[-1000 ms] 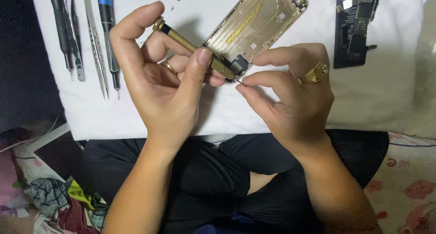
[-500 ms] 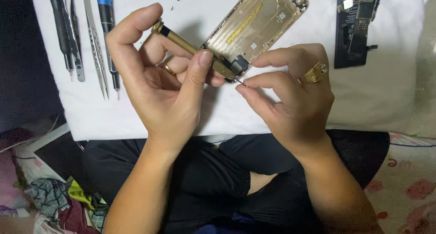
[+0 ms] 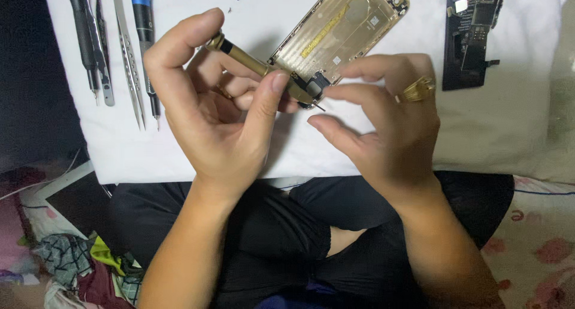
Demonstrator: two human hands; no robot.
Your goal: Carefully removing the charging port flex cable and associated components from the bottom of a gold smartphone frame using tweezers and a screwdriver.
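White cloth (image 3: 371,147) covers the work surface, with tweezers (image 3: 127,63), a blue-capped driver (image 3: 144,39) and dark tools (image 3: 90,39) lying well left of the hands and a black circuit board (image 3: 473,36) off to the right, none of them in the way. Bare cloth lies open between hands and board, and the near edge runs just under the wrists. The left hand (image 3: 221,123) is closed around a gold screwdriver (image 3: 251,60), its tip at the lower end of the gold phone shell (image 3: 344,27), an emptied, tilted frame; the right hand (image 3: 389,123) steadies that end with fingers loosely apart.

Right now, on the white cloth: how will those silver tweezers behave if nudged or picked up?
The tweezers look thin, all metal: probably light and stiff, slightly springy when pinched. They lie flat on the white cloth, so sliding seems likelier than rolling. Fine pointed tips near the blue-capped screwdriver may bend if dropped.
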